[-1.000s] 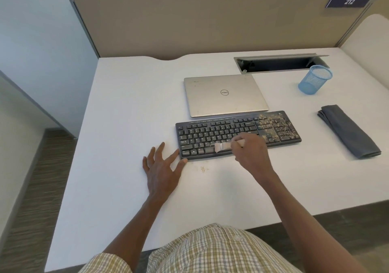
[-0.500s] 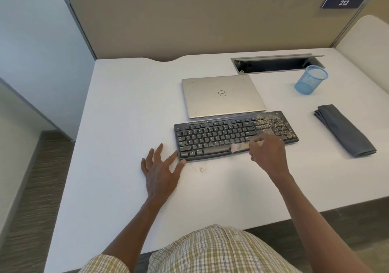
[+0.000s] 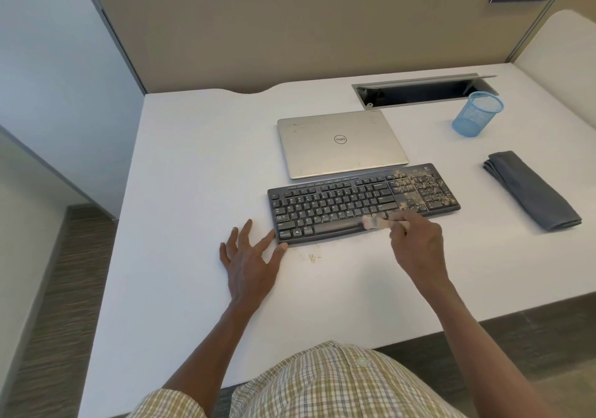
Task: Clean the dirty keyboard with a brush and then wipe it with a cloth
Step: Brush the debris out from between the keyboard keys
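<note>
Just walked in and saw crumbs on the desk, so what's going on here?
A person is brushing a dirty keyboard. The right hand holds a small brush at the keyboard's front edge, while the left hand rests flat beside its left end. Debris still covers the number pad. The folded cloth lies untouched to the right.

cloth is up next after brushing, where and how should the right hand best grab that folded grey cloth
Probably pinch the near end of the grey cloth, coming from above on its left side. It lies flat as a long folded strip, running diagonally, with clear desk around it; the stacked fold edges show at the far end, so that end may fan open.
</note>
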